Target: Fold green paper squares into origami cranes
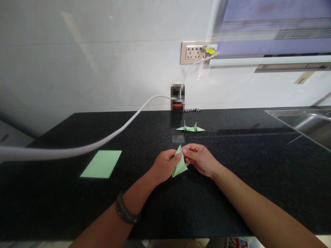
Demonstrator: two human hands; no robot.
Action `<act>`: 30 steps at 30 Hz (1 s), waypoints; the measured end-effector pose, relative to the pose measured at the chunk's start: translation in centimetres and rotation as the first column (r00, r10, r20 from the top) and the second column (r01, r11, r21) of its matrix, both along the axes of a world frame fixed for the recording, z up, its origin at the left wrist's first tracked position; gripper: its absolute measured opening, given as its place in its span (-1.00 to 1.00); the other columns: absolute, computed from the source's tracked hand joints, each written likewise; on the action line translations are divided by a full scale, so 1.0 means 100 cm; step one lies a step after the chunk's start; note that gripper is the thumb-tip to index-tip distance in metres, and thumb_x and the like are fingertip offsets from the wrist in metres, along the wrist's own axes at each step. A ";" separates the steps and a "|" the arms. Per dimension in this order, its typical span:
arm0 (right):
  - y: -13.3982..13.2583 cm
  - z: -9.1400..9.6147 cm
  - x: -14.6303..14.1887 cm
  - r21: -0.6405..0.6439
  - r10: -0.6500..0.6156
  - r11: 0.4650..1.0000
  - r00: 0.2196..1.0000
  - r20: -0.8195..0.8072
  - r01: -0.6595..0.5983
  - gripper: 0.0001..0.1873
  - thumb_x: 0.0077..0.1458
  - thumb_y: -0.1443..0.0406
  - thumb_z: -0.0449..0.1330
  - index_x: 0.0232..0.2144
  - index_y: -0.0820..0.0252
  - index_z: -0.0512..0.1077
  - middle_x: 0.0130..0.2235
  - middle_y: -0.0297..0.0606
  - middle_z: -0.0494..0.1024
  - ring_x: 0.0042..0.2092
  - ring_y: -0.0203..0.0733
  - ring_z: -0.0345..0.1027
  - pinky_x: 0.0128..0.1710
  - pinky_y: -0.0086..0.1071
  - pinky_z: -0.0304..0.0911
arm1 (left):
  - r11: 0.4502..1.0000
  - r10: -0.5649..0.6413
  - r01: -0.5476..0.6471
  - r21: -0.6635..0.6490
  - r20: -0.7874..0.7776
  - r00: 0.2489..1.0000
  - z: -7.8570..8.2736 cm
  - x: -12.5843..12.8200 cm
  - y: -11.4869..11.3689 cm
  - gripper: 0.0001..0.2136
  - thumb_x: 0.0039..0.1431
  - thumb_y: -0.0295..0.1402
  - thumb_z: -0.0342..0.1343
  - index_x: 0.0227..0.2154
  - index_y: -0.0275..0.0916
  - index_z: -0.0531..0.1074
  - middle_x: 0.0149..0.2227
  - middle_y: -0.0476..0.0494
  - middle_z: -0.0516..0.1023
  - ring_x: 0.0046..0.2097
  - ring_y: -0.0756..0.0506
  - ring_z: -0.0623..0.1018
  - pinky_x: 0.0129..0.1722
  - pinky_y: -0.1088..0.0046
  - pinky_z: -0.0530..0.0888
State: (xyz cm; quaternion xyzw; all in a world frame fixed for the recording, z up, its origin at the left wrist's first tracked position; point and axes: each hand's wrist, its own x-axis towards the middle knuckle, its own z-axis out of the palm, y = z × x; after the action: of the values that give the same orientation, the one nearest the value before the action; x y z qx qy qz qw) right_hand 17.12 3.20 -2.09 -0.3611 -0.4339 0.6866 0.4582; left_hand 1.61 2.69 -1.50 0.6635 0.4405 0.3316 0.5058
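Observation:
A partly folded piece of light green origami paper [180, 167] is held above the dark countertop, its narrow tip pointing up and away. My left hand [165, 166] pinches it from the left, thumb lying across its face. With thumb and fingertips, my right hand [199, 158] grips the right edge near the upper tip. Behind the hands, two green folded paper cranes [190, 129] stand side by side. On the left lies a flat stack of green paper sheets [102, 164]. Some fingers of both hands are hidden behind the folded paper.
The black speckled countertop [144, 134] runs to a tiled wall. A white cable [124, 127] arcs over its left part to a small pixelated device [178, 97] by the wall. A metal sink [310, 125] is at the right. Wall sockets [193, 52] sit above.

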 end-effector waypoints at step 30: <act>-0.002 -0.001 -0.005 -0.046 -0.012 0.999 0.996 -0.092 0.008 -0.84 -0.15 0.27 0.27 -0.51 0.27 0.41 -0.66 -0.44 0.32 -0.64 -0.46 0.18 -0.60 -0.53 0.17 | 0.967 0.103 -0.075 0.242 -0.104 0.989 0.003 0.001 -0.003 -0.76 0.14 -0.23 -0.15 -0.42 -0.26 0.34 -0.50 0.01 0.36 -0.44 0.02 0.34 -0.44 0.54 0.26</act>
State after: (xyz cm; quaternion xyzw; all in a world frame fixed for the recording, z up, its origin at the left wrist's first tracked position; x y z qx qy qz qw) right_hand 16.62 2.99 -2.21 -0.3415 -0.3946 0.7100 0.4729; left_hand 1.75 2.36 -1.21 0.7170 0.4555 0.3652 0.3808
